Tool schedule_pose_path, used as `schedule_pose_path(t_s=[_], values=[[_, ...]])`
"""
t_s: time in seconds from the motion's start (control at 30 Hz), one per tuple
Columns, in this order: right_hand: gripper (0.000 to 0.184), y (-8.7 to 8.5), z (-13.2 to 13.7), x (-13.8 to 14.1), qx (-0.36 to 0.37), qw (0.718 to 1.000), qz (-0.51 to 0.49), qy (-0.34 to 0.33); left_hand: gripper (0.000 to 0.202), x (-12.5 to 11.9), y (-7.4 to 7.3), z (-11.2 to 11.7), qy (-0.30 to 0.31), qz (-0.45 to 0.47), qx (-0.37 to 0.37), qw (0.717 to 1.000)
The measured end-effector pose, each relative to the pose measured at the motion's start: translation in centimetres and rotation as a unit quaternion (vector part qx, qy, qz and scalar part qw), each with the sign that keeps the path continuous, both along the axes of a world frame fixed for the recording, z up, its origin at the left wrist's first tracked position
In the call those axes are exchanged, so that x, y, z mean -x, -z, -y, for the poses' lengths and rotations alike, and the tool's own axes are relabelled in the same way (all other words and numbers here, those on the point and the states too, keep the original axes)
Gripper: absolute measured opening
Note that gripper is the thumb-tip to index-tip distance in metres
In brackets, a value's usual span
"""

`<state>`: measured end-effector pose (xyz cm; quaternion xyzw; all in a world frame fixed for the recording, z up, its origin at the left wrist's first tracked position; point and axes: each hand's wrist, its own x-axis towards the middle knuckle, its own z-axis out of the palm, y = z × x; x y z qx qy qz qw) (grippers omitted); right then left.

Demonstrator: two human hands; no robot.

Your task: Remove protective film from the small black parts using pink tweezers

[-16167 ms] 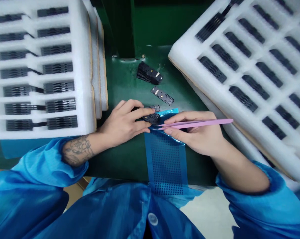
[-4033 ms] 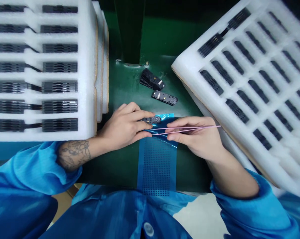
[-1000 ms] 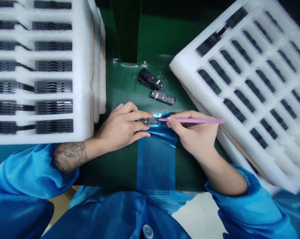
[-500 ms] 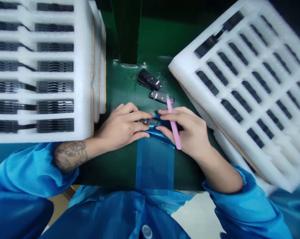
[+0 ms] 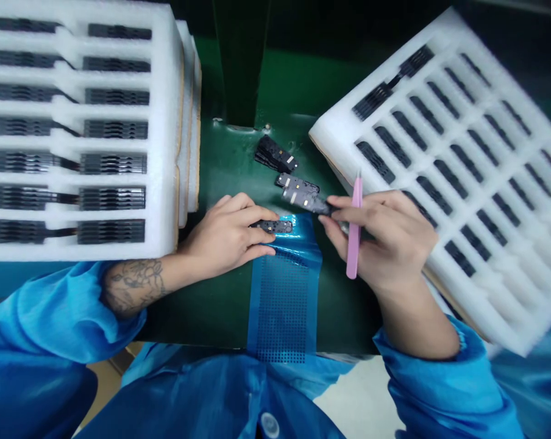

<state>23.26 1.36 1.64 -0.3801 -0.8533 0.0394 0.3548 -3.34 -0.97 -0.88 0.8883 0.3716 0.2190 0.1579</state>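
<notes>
My left hand (image 5: 232, 235) is closed on a small black electronic part (image 5: 280, 226), its fingers over the left end. That part lies at the upper end of a blue film strip (image 5: 284, 292) covered with rows of tiny dots. Between thumb and fingertips, my right hand (image 5: 376, 235) pinches another flat black part (image 5: 305, 200), blurred by motion. The same hand carries pink tweezers (image 5: 355, 228), tips pointing up and away. Just behind the pinched part lies a single black part (image 5: 298, 183). Farther back is a fanned pile of black parts (image 5: 275, 154).
At left, a stack of white foam trays (image 5: 163, 152) holds rows of black parts joined by thin strips. Another white foam tray (image 5: 508, 292) stands tilted at right, its slots partly filled. A dark upright post (image 5: 241, 67) rises from the green table (image 5: 225, 158) at the back.
My right hand has moved right, off the blue film, and now has a black part in its fingertips along with the tweezers. My left hand stays on its part.
</notes>
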Motion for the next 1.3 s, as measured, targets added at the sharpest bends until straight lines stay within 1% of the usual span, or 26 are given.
schedule_pose_path(t_s=[0.03, 0.1, 0.17, 0.23, 0.27, 0.33, 0.43, 0.5, 0.57, 0.67, 0.77, 0.87, 0.93, 1.0, 1.1, 1.2, 1.3], values=[[0.021, 0.1, -0.3, 0.1, -0.015, 1.0, 0.005, 0.016, 0.024, 0.0, 0.0, 0.0, 0.0, 0.0, 0.0, 1.0], [0.019, 0.4, -0.8, 0.4, -0.028, 0.999, 0.029, 0.027, 0.024, -0.1, -0.1, 0.0, -0.001, -0.002, -0.001, 1.0], [0.019, 0.4, -0.9, 0.6, -0.021, 0.998, 0.045, 0.03, 0.025, -0.1, -0.2, -0.1, -0.003, -0.003, -0.002, 1.0], [0.021, 0.4, -0.8, 0.6, -0.012, 0.999, 0.039, 0.033, 0.025, -0.1, -0.2, -0.1, -0.003, -0.004, 0.0, 1.0], [0.022, 0.4, -0.6, 0.5, -0.008, 0.999, 0.035, 0.027, 0.026, -0.1, -0.2, -0.1, -0.002, -0.005, 0.0, 1.0], [0.022, 0.5, -0.5, 0.4, 0.007, 0.999, 0.043, -0.007, 0.025, -0.1, -0.2, -0.1, -0.001, -0.007, -0.003, 1.0], [0.016, 1.0, -0.3, 0.6, 0.054, 0.994, 0.076, -0.063, 0.024, -0.1, -0.2, -0.1, -0.004, -0.01, -0.008, 1.0], [0.01, 1.2, -0.2, 0.8, 0.082, 0.991, 0.078, -0.067, 0.023, -0.2, -0.2, -0.1, -0.005, -0.01, -0.006, 1.0], [0.006, 1.1, 0.1, 1.0, 0.087, 0.992, 0.071, -0.056, 0.024, -0.2, -0.1, -0.1, -0.003, -0.008, -0.004, 1.0], [0.008, 0.8, 0.1, 1.1, 0.035, 0.996, 0.073, -0.049, 0.025, -0.1, -0.1, -0.1, -0.005, -0.005, 0.001, 1.0], [0.012, 0.6, -0.7, 1.0, -0.031, 0.996, 0.074, -0.043, 0.024, 0.0, -0.1, -0.1, -0.005, -0.007, 0.003, 1.0], [0.013, 0.8, -2.0, 1.3, -0.068, 0.993, 0.093, -0.02, 0.025, 0.0, -0.1, 0.0, -0.002, -0.006, 0.001, 1.0], [0.014, 1.1, -2.5, 1.5, -0.081, 0.991, 0.102, -0.012, 0.025, -0.1, -0.1, 0.0, -0.003, -0.004, 0.0, 1.0], [0.012, 1.3, -2.5, 1.7, -0.059, 0.994, 0.085, -0.019, 0.024, -0.1, -0.1, 0.0, -0.005, -0.005, 0.0, 1.0], [0.009, 1.3, -2.0, 2.1, 0.009, 0.997, 0.051, -0.058, 0.024, -0.1, -0.1, 0.0, -0.002, -0.01, -0.001, 1.0], [0.008, 1.3, -1.6, 2.3, 0.067, 0.992, 0.052, -0.098, 0.024, 0.0, -0.1, 0.0, -0.003, -0.011, 0.004, 1.0], [0.006, 1.3, -1.5, 2.4, 0.085, 0.987, 0.074, -0.111, 0.025, 0.1, -0.3, 0.0, -0.006, -0.013, 0.016, 1.0]])
